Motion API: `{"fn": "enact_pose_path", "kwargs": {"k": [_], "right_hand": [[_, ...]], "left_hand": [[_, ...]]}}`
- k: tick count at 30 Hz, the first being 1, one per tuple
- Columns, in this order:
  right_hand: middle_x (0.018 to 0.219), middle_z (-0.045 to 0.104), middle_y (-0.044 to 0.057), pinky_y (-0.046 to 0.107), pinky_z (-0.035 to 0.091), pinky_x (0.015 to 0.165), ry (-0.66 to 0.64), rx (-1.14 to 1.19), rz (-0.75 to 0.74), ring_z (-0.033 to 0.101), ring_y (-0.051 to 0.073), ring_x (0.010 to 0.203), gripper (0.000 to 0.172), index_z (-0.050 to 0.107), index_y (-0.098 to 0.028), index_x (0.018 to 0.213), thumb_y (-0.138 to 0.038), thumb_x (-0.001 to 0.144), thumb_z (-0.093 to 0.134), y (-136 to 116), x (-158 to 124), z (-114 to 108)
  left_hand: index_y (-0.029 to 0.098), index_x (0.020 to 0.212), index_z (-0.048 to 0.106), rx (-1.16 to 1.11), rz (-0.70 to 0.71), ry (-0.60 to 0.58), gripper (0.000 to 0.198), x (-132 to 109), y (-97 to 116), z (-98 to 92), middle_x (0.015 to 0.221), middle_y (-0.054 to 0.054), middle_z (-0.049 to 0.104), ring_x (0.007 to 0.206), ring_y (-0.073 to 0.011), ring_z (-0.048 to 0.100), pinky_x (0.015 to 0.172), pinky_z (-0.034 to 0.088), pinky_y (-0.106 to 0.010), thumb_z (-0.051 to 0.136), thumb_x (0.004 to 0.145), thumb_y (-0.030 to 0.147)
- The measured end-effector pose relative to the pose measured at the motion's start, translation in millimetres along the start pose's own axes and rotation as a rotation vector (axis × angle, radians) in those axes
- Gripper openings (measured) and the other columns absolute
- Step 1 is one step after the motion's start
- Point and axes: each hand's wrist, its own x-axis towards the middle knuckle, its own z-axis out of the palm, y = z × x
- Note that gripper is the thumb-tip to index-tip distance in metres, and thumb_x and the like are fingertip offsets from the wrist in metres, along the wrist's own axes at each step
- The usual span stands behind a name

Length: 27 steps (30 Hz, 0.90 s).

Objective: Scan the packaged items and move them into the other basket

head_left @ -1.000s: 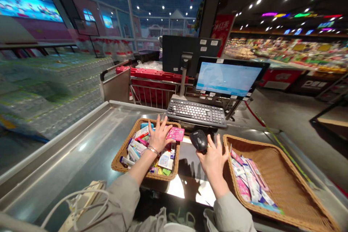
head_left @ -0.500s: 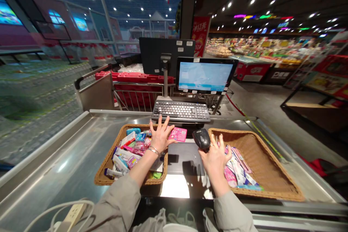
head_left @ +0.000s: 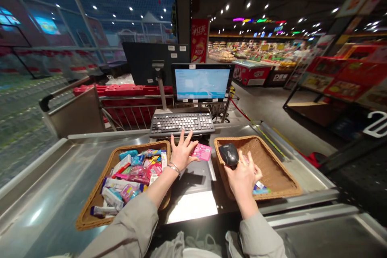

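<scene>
The left hand pinches a flat pink pack by its edge, with the thumb below and the other fingers spread out. The pink pack is over the gap between two brown baskets. A thin bracelet goes around the left wrist.

The right hand holds a black scanner, with its fingers wrapped around the handle, which is mostly hidden. In this view, the scanner is in front of the near left part of the right basket. A few small packs peek out in there, partly behind the hand.

The left basket is full of little packs in pink, blue, white and red. Both baskets sit on a shiny metal counter. Behind them are a black keyboard and a lit screen.
</scene>
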Motion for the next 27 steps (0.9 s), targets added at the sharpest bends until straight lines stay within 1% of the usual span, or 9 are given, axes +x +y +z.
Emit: {"fn": "enact_pose_path", "kwargs": {"k": [5, 9, 14, 21, 27], "right_hand": [[0.121, 0.064, 0.014, 0.045, 0.021, 0.095, 0.022, -0.032, 0.038, 0.037, 0.028, 0.132, 0.035, 0.068, -0.014, 0.094, -0.042, 0.084, 0.049, 22, 1, -3], [0.124, 0.063, 0.014, 0.046, 0.022, 0.094, 0.022, -0.054, 0.067, 0.036, 0.028, 0.131, 0.04, 0.067, -0.013, 0.101, -0.042, 0.084, 0.046, 40, 2, -5], [0.125, 0.062, 0.014, 0.047, 0.021, 0.094, 0.025, -0.072, 0.126, 0.036, 0.028, 0.131, 0.046, 0.064, -0.013, 0.11, -0.045, 0.085, 0.042, 56, 3, -11], [0.125, 0.062, 0.014, 0.046, 0.022, 0.095, 0.064, -0.1, 0.194, 0.036, 0.027, 0.132, 0.047, 0.063, -0.013, 0.113, -0.045, 0.084, 0.045, 76, 7, -19], [0.123, 0.062, 0.017, 0.046, 0.021, 0.097, 0.071, -0.099, 0.267, 0.039, 0.029, 0.13, 0.05, 0.065, -0.011, 0.111, -0.047, 0.083, 0.043, 93, 7, -19]], "left_hand": [[0.033, 0.128, 0.057, -0.037, 0.072, 0.001, 0.073, 14, 22, 10.6, 0.154, -0.008, 0.032, 0.144, -0.041, 0.016, 0.108, 0.001, -0.074, 0.071, 0.063, 0.066], [0.033, 0.126, 0.058, -0.065, 0.129, -0.014, 0.067, 25, 41, 16.9, 0.154, -0.008, 0.031, 0.144, -0.0403, 0.014, 0.108, 0.001, -0.074, 0.069, 0.067, 0.064], [0.033, 0.126, 0.057, -0.087, 0.209, -0.03, 0.07, 37, 61, 26.8, 0.155, -0.009, 0.03, 0.145, -0.0388, 0.012, 0.108, -0.001, -0.073, 0.072, 0.065, 0.063], [0.032, 0.127, 0.056, -0.13, 0.309, -0.035, 0.074, 50, 84, 39.0, 0.154, -0.011, 0.032, 0.145, -0.0382, 0.012, 0.107, -0.001, -0.074, 0.076, 0.061, 0.061], [0.033, 0.13, 0.054, -0.161, 0.381, -0.044, 0.073, 57, 102, 48.5, 0.154, -0.012, 0.031, 0.146, -0.0378, 0.011, 0.107, -0.001, -0.074, 0.073, 0.065, 0.06]]}}
